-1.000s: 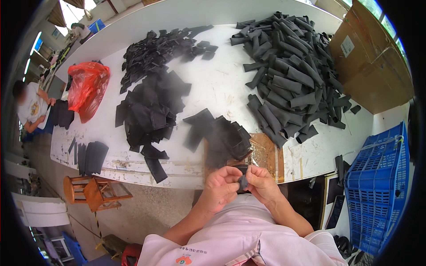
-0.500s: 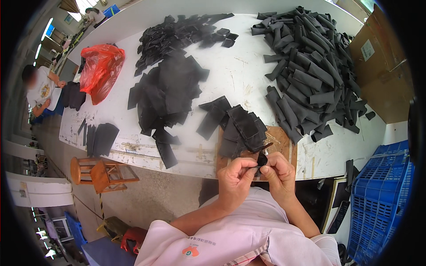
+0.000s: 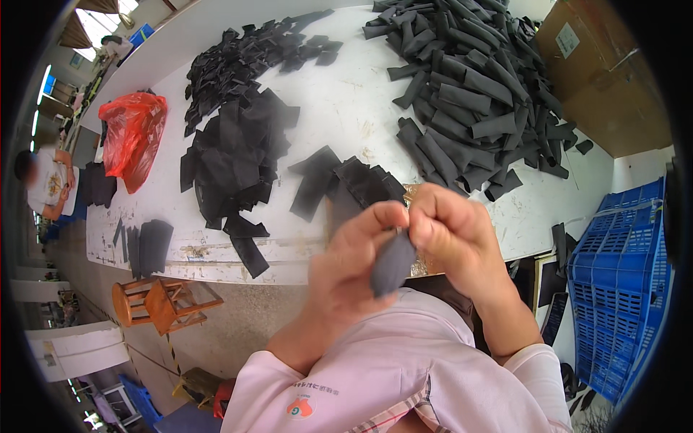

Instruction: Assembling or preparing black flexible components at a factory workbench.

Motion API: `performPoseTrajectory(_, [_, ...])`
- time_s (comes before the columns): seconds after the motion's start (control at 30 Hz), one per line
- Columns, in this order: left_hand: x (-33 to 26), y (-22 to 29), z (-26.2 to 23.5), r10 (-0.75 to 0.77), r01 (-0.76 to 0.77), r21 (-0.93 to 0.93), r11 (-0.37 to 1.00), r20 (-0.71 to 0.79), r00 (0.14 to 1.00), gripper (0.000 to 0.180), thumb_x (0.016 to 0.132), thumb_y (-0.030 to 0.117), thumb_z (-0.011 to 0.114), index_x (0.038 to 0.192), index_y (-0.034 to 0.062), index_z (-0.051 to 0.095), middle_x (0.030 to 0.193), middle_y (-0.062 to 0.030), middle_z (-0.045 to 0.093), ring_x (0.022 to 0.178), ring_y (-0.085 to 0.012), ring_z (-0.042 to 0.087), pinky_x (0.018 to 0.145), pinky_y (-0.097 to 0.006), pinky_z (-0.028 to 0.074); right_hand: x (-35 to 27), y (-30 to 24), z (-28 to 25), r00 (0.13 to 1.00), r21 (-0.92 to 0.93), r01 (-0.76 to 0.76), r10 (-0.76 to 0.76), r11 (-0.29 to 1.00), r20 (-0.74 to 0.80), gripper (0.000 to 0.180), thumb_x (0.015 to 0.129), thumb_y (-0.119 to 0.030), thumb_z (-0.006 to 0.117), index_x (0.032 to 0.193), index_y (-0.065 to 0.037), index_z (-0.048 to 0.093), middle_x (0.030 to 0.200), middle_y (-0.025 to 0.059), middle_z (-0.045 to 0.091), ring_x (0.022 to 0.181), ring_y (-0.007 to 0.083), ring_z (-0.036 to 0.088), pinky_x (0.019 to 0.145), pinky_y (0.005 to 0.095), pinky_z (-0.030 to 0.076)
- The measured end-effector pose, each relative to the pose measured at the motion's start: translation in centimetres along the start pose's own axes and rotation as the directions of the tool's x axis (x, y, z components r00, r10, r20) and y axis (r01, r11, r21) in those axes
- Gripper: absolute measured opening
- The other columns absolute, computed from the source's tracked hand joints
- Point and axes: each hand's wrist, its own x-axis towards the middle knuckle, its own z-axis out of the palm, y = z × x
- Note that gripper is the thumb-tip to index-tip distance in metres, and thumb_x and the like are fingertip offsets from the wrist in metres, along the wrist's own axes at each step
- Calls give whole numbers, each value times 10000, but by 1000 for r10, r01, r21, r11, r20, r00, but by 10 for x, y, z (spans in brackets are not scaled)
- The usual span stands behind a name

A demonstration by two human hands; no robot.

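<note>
Close to my chest I hold a dark grey fabric piece [image 3: 394,264] between both hands. My left hand [image 3: 349,263], smeared a little by motion, is closed around its left side. The fingertips of my right hand [image 3: 453,234] pinch its upper end. Just beyond my hands lies a small stack of black fabric pieces [image 3: 361,185] at the table's near edge, partly hidden by my fingers. Under it a brown board [image 3: 420,268] shows in part. Left of that is a larger pile of flat black fabric pieces [image 3: 234,148].
Rolled dark fabric tubes [image 3: 469,94] heap at the far right beside a cardboard box [image 3: 606,86]. Small black pieces [image 3: 231,68] lie at the far left, near a red plastic bag [image 3: 134,137]. A blue crate [image 3: 617,289] stands right, a wooden stool [image 3: 166,303] left. Another person [image 3: 54,184] works leftward.
Both hands have come up and closer, and the fabric piece now hangs lower and shows larger between them. The whole view has shifted, with the table's things moving left and slightly up.
</note>
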Motion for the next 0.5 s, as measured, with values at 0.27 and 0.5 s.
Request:
performPoseTrajectory(0.27, [8,-7,-74,-39,1,-175,985,-214,976,256,847,1,393,1086,-45,470,805,-159,601,309,-38,345,283,-169,280,20,87,-21,979,523,-198,188,829,73,181,825,-196,584,721,-57,532,631,-37,456,554,41,398,482,159,335])
performPoseTrajectory(0.5, [16,4,-59,-41,-112,-633,766,-222,974,271,850,-6,366,1092,-74,466,724,-122,575,305,-50,323,282,-179,284,41,60,-21,956,211,-254,212,944,202,261,822,-288,588,702,-60,544,600,-47,437,532,40,361,463,184,291])
